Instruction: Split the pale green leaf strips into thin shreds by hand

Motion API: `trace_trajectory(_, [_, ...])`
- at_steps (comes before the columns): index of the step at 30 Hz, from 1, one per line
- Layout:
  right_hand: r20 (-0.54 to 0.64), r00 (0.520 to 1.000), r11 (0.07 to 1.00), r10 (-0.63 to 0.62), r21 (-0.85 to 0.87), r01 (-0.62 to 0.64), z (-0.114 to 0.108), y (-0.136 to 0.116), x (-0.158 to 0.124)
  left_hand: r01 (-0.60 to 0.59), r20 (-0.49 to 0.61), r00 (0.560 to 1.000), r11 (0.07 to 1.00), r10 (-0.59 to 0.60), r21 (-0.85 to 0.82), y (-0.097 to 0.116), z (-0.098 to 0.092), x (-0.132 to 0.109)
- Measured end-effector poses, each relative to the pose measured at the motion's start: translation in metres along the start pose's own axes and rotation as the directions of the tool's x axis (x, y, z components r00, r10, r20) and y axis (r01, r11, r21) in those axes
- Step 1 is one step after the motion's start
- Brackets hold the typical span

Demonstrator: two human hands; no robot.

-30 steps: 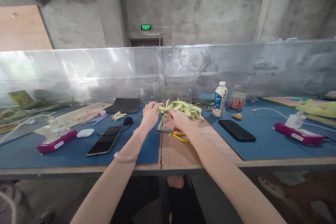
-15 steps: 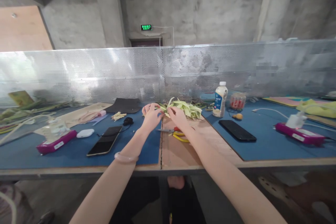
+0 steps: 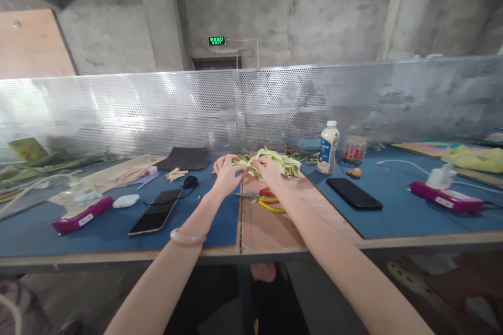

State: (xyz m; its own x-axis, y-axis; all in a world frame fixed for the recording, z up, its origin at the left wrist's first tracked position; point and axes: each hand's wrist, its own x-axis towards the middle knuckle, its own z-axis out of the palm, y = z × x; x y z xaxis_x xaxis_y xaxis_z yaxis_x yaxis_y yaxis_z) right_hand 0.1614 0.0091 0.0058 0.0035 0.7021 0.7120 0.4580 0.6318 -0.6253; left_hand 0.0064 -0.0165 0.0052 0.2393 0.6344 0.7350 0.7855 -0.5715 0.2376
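My left hand (image 3: pixel 228 177), with a pale bangle on its wrist, is curled at the table's middle seam, its fingertips pinched around thin green leaf strips. Close beside it, my right hand (image 3: pixel 270 171) has thumb and fingers closed at the near left side of a pile of pale green leaf strips (image 3: pixel 290 163). The exact ends of the strips are partly hidden by my fingers. Under my right wrist lie scissors with yellow and red handles (image 3: pixel 271 205), their blades toward the left.
A dark phone (image 3: pixel 157 212), white earbud case (image 3: pixel 126 200) and purple power strip (image 3: pixel 82 214) lie left. At right are a bottle (image 3: pixel 328 149), a jar (image 3: pixel 354 150), a black phone (image 3: pixel 353 193) and another power strip (image 3: pixel 446 198). A perforated metal screen (image 3: pixel 157 110) stands behind.
My right hand has shifted slightly right and away from my left hand, widening the gap between them. The view has turned a little; the scissors stay put.
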Motion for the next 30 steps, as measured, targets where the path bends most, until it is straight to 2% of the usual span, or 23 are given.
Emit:
trace_trajectory(11, [-0.006,1.0,1.0,-0.024,-0.019,0.024,0.008,0.01,0.0,-0.052,0.021,0.999,0.99,0.05,0.129,0.003,0.002,-0.004])
trace_trajectory(19, [-0.024,1.0,1.0,0.007,0.028,-0.006,0.006,0.008,0.0,-0.032,0.03,0.999,0.993,0.029,0.112,0.0,0.004,-0.004])
trace_trajectory(25, [0.045,0.996,0.986,0.074,0.143,-0.08,-0.001,0.003,-0.002,-0.02,0.018,1.0,0.997,0.019,0.068,-0.001,0.006,-0.003])
trace_trajectory(30, [0.151,0.984,0.969,0.091,0.215,-0.122,0.0,0.003,-0.003,0.012,-0.013,1.0,0.997,-0.011,0.072,-0.002,0.005,-0.002])
